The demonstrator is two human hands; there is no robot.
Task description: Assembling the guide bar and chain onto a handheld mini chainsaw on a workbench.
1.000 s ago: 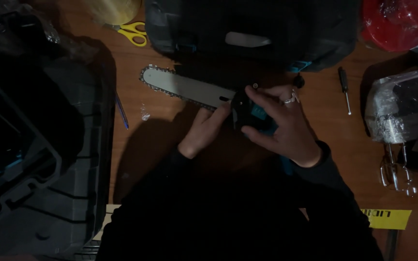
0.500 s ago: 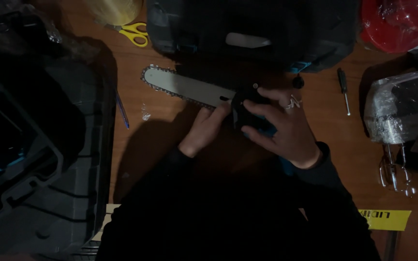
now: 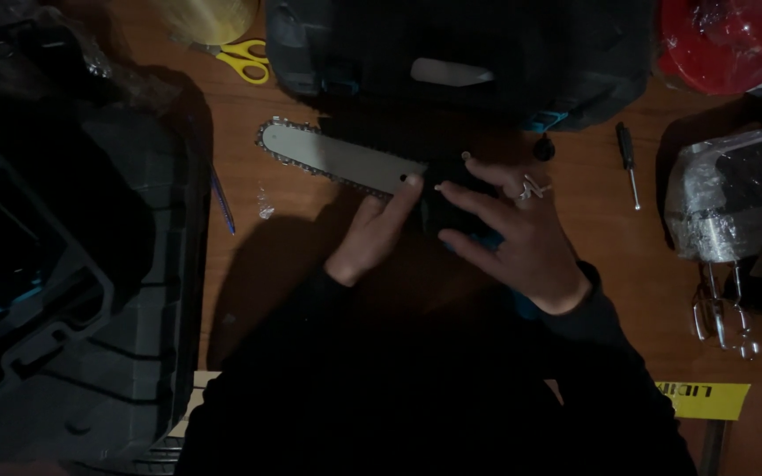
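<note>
A small chainsaw lies on the wooden table point(image 3: 310, 256), its silver guide bar with chain point(image 3: 337, 159) pointing to the upper left. The dark body with blue trim point(image 3: 456, 211) sits under my hands. My left hand point(image 3: 377, 234) rests its fingertips against the base of the bar. My right hand point(image 3: 513, 234), with a ring on one finger, lies spread over the body, fingers curled around it. How firmly either hand grips is hard to tell in the dim light.
An open dark tool case point(image 3: 63, 264) fills the left side. Another dark case point(image 3: 469, 53) stands at the top. Yellow scissors point(image 3: 244, 60), a screwdriver point(image 3: 628, 163), a plastic-wrapped mixer with beaters point(image 3: 725, 220) and a red bag point(image 3: 734, 40) lie around.
My hands shifted slightly on the chainsaw body; the right hand's fingers spread a little more over it. The saw itself stays in place.
</note>
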